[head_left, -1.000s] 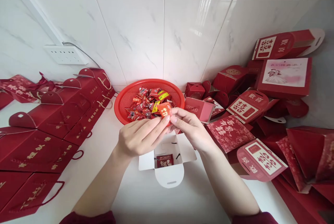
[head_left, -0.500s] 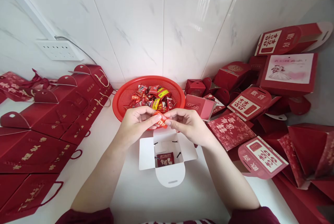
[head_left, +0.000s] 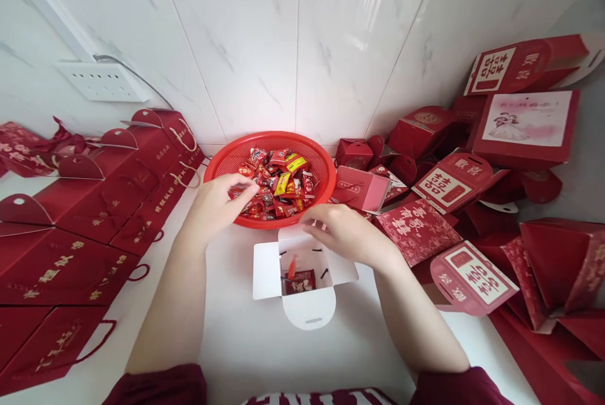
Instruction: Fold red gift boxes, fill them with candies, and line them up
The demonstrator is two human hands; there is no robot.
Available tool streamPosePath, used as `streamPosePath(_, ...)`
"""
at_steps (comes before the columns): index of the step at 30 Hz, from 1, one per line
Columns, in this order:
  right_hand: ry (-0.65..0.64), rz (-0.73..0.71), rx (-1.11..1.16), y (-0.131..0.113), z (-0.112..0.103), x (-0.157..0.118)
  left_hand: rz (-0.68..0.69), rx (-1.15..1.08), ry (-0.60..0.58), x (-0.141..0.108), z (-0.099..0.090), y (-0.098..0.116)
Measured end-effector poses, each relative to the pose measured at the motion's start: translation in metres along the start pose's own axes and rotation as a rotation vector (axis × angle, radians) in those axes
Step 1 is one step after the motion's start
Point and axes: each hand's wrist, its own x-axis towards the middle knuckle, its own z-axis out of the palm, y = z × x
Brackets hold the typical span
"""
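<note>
A white-lined box point(head_left: 309, 310) stands with its flaps spread on the counter. Inside it are a dark red packet point(head_left: 302, 281) and a small red-wrapped candy point(head_left: 293, 264), slightly blurred. My right hand point(head_left: 338, 227) hovers above the box's right rear corner, its fingers bent loosely and nothing seen in them. Over the left front rim of a red plastic basket point(head_left: 220, 169) is my left hand point(head_left: 222, 203), thumb and fingers slightly apart, with no object visible in it. Several wrapped candies point(head_left: 282, 184) in red and yellow lie heaped in the basket.
Rows of closed red gift boxes point(head_left: 61, 266) with rope handles line the left side. A loose pile of red boxes point(head_left: 442, 181) fills the right. Behind the basket rises a tiled wall point(head_left: 250, 46) with a socket strip point(head_left: 101, 82).
The red-wrapped candy both hands held has left them and is now in the box. My left hand has moved left to the basket rim; my right hand has lowered toward the box.
</note>
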Motion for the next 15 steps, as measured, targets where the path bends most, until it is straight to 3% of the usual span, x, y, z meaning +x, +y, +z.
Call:
streamPosePath(2, 0.052, 0.028, -0.065, -0.003, -0.009, 0.011, -0.056, 0.181, 0.137, 0.013, 0.010, -0.025)
streamPosePath(4, 0.024, 0.059, -0.179, -0.005, -0.021, 0.031, -0.156, 0.283, 0.242, 0.025, 0.023, -0.047)
streamPosePath(7, -0.224, 0.027, -0.290, -0.007, -0.027, 0.075, -0.306, 0.313, 0.179, 0.036, 0.039, -0.067)
streamPosePath(12, -0.678, -0.146, -0.220, -0.001, 0.014, 0.138, -0.337, 0.351, 0.082, 0.038, 0.048, -0.074)
streamPosePath(15, -0.713, -0.134, -0.281, 0.013, 0.039, 0.156, -0.294, 0.356, 0.059, 0.037, 0.048, -0.077)
